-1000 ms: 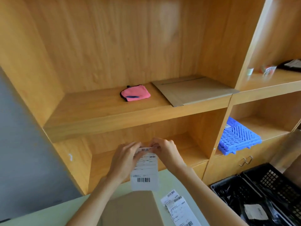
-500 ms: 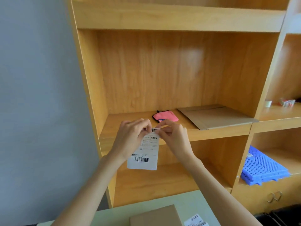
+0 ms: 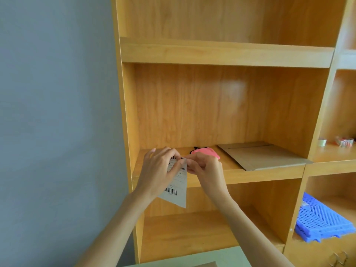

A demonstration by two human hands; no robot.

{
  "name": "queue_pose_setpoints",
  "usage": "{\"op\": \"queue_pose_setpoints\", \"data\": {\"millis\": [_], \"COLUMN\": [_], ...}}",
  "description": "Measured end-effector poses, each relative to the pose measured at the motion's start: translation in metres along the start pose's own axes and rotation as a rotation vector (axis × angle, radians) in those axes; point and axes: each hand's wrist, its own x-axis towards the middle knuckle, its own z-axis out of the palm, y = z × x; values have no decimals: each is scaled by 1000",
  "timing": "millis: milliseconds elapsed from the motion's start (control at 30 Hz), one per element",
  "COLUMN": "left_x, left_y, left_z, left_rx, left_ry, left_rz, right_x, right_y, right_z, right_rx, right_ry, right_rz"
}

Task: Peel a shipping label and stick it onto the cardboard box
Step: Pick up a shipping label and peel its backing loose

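While both hands work at one corner: label held up in front of the wooden shelf unit [image 3: 221, 54].
Shipping label [image 3: 178, 186]: hangs tilted, before the shelf edge, top pinched.
Left hand [image 3: 160, 170]: fingers closed on the label's top, covering its left part.
Right hand [image 3: 205, 168]: fingertips pinching the top right corner.
Cardboard box [image 3: 204, 264]: only a sliver at the bottom frame edge, below the shelf unit.
Peel state: cannot tell.

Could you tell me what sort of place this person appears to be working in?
Probably a small packing or mailroom corner: both hands hold a barcoded shipping label in front of a wooden shelf unit that stores a flattened cardboard mailer and blue plastic grid panels.
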Motion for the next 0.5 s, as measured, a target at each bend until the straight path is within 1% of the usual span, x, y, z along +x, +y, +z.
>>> {"op": "queue_pose_setpoints", "data": {"millis": [267,500], "left_x": [-9,-12], "left_y": [0,-9], "left_z": [-8,-8], "left_rx": [-129,-187], "left_ry": [55,40], "left_rz": [-100,-104], "right_x": [-9,-11], "right_y": [-20,-23], "right_z": [13,19], "right_rx": [-36,-16], "right_ry": [6,2], "right_rz": [-70,-62]}}
